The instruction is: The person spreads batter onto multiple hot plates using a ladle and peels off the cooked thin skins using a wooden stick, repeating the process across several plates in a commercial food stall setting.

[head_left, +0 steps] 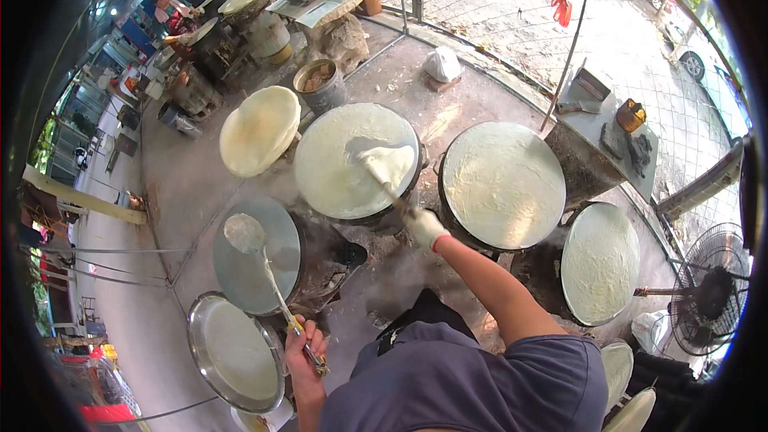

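My bare left hand (306, 349) is closed around the handle of a long ladle (245, 234). Its batter-coated bowl hangs over a bare grey round griddle (254, 268) on the left. A white glove covers my right hand (424, 228), closed on the handle of a spreader (387, 189). The spreader's head is buried under a pale lump of batter (390, 164), so its shape is hidden. That lump lies on a second griddle's sheet of pale batter (336, 168). Below the ladle, a steel basin (194, 344) holds creamy liquid batter (236, 348).
Batter also covers a griddle (502, 184) to the right and another (600, 264) beyond it. A round pale sheet (260, 130) stands at the far left beside a metal bucket (320, 88). A black fan (712, 292) is at right, and a low table (584, 144) bears tools.
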Demonstrator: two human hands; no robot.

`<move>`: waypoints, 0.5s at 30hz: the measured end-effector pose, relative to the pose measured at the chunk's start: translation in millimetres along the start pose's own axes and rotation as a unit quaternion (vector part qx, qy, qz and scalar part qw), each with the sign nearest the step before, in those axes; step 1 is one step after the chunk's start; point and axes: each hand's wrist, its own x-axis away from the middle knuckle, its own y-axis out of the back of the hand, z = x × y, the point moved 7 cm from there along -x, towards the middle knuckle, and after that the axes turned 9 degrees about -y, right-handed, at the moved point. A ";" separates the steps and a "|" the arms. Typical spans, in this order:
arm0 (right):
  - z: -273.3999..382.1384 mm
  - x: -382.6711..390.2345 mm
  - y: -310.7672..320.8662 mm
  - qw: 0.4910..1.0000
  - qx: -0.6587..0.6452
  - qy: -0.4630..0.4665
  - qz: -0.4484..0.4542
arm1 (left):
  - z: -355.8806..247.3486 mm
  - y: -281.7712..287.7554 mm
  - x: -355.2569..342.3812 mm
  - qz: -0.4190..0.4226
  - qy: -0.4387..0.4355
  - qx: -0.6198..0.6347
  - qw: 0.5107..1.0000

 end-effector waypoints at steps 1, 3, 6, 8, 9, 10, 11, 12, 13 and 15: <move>-0.2 18.1 -14.0 0.992 0.054 0.106 0.049 | 0.4 -0.4 -1.5 -0.013 -0.003 -0.005 1.000; -61.8 20.7 -44.9 0.978 0.157 0.090 0.107 | 4.2 -5.7 -9.8 -0.004 0.003 -0.003 1.000; -61.5 47.7 -18.3 0.997 0.040 0.047 0.036 | 0.1 0.1 -13.7 -0.004 0.004 0.004 1.000; -57.5 30.2 9.5 0.993 0.044 0.007 -0.111 | -3.9 2.7 -16.8 0.002 0.010 0.008 1.000; -44.6 13.1 21.4 0.986 0.089 0.007 -0.143 | -5.3 4.3 -19.1 -0.001 0.020 0.006 1.000; -31.8 -6.4 31.9 0.973 0.122 0.016 -0.193 | -6.4 4.4 -22.6 -0.002 0.032 0.005 0.999; -16.2 -25.4 40.0 0.957 0.156 0.025 -0.241 | -8.7 3.6 -25.3 0.003 0.035 0.006 0.999; 9.0 -36.9 46.9 0.960 0.155 -0.016 -0.234 | -11.9 7.6 -25.6 -0.012 0.039 0.000 0.999; 25.1 -48.7 51.9 0.967 0.096 -0.035 -0.233 | -13.8 10.7 -27.4 -0.023 0.045 -0.006 0.999; 48.0 -76.5 47.2 0.971 0.105 -0.061 -0.207 | -16.9 20.9 -33.8 -0.020 0.056 0.001 0.998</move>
